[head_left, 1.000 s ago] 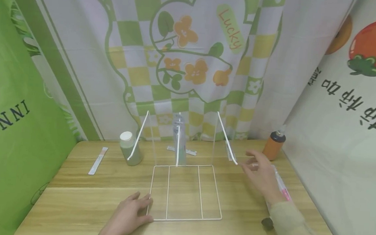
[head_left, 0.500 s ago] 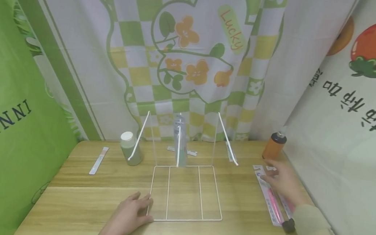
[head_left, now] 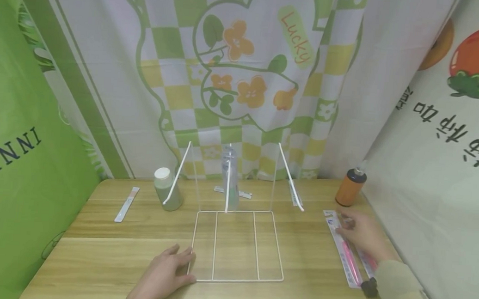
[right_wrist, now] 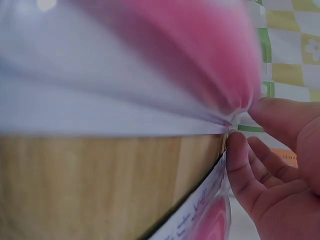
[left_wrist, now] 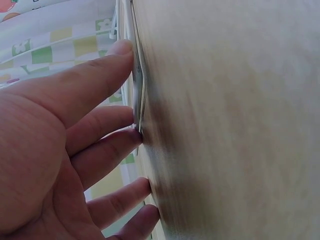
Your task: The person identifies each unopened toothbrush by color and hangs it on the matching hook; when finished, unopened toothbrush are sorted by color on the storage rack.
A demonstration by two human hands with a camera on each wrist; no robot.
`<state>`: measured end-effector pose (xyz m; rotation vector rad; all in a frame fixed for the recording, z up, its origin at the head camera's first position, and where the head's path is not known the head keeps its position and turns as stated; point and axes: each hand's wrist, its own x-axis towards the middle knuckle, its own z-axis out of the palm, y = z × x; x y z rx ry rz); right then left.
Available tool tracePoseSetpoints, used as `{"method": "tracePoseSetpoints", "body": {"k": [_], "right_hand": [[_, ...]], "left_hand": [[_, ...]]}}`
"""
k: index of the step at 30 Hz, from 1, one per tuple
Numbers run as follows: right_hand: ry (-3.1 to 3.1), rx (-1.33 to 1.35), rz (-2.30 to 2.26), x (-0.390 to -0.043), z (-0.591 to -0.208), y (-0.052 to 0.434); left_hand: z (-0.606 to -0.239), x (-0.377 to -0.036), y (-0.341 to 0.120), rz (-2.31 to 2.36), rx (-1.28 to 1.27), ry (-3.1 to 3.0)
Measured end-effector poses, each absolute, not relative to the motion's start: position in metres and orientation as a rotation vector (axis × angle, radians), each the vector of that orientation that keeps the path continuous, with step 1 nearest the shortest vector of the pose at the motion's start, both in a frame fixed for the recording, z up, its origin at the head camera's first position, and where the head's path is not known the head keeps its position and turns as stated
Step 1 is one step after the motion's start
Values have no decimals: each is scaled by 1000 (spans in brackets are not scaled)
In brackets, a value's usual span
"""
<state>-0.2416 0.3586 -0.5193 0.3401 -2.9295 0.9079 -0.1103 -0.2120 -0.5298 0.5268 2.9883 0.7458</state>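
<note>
My right hand [head_left: 364, 234] pinches the edge of a packaged toothbrush [head_left: 351, 266] with a pink handle, at the right of the table. Its thumb and forefinger meet at that clear and white pack [right_wrist: 200, 55] in the right wrist view. A second pink pack [right_wrist: 212, 220] lies below it, partly covered by the hand in the head view. My left hand [head_left: 164, 274] rests at the near left corner of a white wire rack [head_left: 238, 280]. Its thumb touches the rack's wire, and spread fingertips [left_wrist: 132, 135] reach the wire and tabletop.
Three slanted prongs rise at the rack's back, with a clear pack [head_left: 229, 176] at the middle one. A green bottle [head_left: 167, 193] stands left, an orange bottle [head_left: 350, 189] right. A slim packet [head_left: 127, 204] lies far left. A black object [head_left: 369, 287] sits by the right sleeve.
My right hand has moved from beside the rack's right prong to the packs at the right and now pinches one. The left hand stays on the rack.
</note>
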Motion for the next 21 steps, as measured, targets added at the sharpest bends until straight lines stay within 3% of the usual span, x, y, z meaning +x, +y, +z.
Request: {"method": "tracePoseSetpoints", "body": {"k": [21], "right_hand": [[-3031,361,742,-244,-517,347]], "left_hand": [[-531,-109,-212,770,505,2991]]}}
